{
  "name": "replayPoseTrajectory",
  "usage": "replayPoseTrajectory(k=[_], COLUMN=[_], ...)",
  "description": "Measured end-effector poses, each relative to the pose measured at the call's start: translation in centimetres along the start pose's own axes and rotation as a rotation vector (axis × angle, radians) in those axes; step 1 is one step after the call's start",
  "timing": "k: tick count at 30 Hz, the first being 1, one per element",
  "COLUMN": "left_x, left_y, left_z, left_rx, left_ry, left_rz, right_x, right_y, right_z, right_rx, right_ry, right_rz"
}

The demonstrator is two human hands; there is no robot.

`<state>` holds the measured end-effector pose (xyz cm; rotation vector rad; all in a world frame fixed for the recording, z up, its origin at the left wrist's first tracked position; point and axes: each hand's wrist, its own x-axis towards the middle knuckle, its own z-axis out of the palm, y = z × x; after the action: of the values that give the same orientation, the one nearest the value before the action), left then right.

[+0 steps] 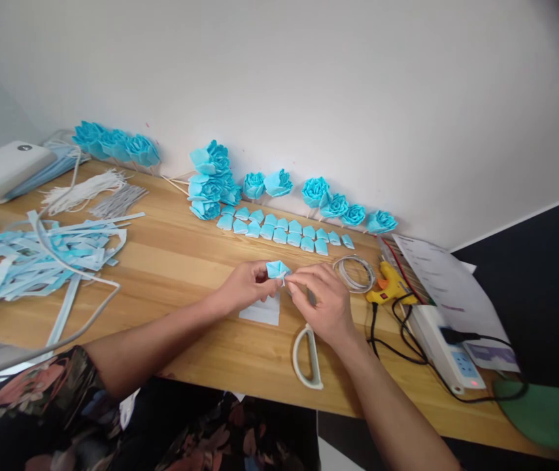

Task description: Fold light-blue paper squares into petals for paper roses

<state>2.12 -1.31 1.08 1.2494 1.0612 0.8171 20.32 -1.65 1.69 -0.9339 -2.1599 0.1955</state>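
Between the thumb and fingers of my left hand (252, 286) is a small folded light-blue petal (276, 268), held up over the table. My right hand (325, 302) pinches the petal's lower right corner with thumb and fingertips. Under my hands a pale flat square (262, 313) lies on the wood, partly covered by my left hand. Close below my right hand rests a white D-shaped handle (296, 356); the hand hides its upper end. Beyond both hands, several similar folded blue petals (280, 234) are laid out in two rows.
Blue flowers (316, 191) on sticks line the wall. Blue-white strips (29, 261) and white cords (83, 190) cover the left side, crossed by a cable (97, 301). To the right are coiled wire (355, 273), a yellow glue gun (388, 284) and a power strip (448, 350).
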Motion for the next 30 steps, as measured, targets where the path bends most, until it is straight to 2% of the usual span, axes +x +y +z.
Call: replayPoseTrajectory(k=[2, 5, 10, 21, 30], left_x=[0.10, 0.17, -0.01, -0.26, -0.39], left_y=[-0.18, -0.43, -0.45, -0.10, 0.13], left_z=[-0.12, -0.21, -0.05, -0.18, -0.02], left_rx=[-0.024, -0.043, -0.030, 0.000, 0.034], left_ry=[-0.006, -0.034, -0.083, -0.102, -0.149], left_rz=[-0.005, -0.012, -0.005, 0.016, 0.002], right_x=[0.02, 0.00, -0.13, -0.08, -0.16], right_y=[-0.15, -0.12, 0.33, 0.39, 0.58], right_z=[-0.24, -0.38, 0.08, 0.09, 0.12], right_rx=[0.062, 0.220, 0.547, 0.631, 0.636], right_ry=[0.022, 0.046, -0.160, -0.112, -0.168], right_rz=[0.076, 0.271, 0.462, 0.520, 0.521])
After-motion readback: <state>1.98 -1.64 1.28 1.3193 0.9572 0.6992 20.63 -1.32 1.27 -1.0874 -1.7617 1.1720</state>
